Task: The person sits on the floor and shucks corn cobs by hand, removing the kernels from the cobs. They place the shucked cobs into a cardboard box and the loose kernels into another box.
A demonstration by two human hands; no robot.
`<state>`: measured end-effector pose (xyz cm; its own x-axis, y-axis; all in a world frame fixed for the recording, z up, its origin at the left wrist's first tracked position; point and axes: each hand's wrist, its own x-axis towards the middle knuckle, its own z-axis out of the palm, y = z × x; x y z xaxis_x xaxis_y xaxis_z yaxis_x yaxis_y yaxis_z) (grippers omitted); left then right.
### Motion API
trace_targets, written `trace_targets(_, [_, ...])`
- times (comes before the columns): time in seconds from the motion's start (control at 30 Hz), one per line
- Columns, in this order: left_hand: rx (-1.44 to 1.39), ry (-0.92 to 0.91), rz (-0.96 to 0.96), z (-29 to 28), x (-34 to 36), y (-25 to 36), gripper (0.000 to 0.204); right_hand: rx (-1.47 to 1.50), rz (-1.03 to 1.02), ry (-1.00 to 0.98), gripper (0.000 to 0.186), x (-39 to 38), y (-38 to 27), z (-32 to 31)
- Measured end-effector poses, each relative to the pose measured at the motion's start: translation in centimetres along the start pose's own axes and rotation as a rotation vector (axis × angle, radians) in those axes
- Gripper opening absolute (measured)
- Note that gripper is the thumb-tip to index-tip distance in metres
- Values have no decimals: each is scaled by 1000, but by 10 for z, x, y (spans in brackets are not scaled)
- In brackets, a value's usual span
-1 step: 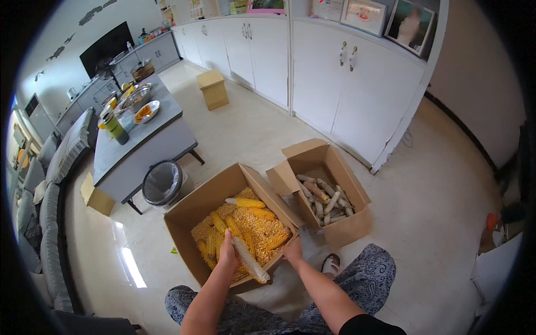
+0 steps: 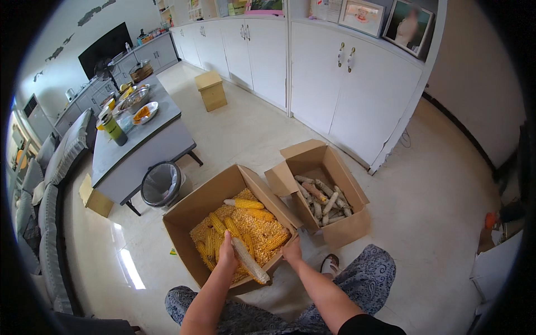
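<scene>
My left hand [image 2: 226, 255] is closed around a pale corn cob [image 2: 249, 261], mostly bare with some yellow kernels along its lower side. It lies slantwise over the near part of a large cardboard box [image 2: 205, 195]. Inside that box, loose yellow kernels [image 2: 262, 229] form a thick layer, with several ears of corn [image 2: 233, 226] on top. My right hand [image 2: 291, 251] grips the box at its near right edge; the fingertips are partly hidden. To the right, a smaller open cardboard box [image 2: 354, 187] contains several stripped cobs [image 2: 330, 202].
A lined trash bin [image 2: 162, 184] stands left of the large box, beside a table [image 2: 144, 129] with dishes and a green bottle [image 2: 114, 131]. White cabinets [image 2: 365, 92] line the back. A wooden box stool [image 2: 211, 92] and grey sofa [image 2: 51, 223] are farther off.
</scene>
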<state>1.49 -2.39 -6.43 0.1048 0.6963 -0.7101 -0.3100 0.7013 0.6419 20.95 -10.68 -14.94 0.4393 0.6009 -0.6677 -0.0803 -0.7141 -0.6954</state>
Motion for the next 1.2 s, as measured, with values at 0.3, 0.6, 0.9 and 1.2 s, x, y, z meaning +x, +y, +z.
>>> trace_targets(0.3, [10, -143, -14, 25, -16, 3, 57, -181, -165, 138, 92, 31, 50, -23])
trace_targets(0.6, [81, -250, 130, 23, 3, -28, 52, -110, -95, 196, 67, 39, 36, -22])
trace_targets(0.9, [141, -183, 259, 48, 21, -54, 38, 220, 15, -427, 53, -99, -52, -43])
trace_targets(1.2, [189, -282, 202, 36, 2, -35, 51, 45, -235, -402, 39, -143, -48, -13])
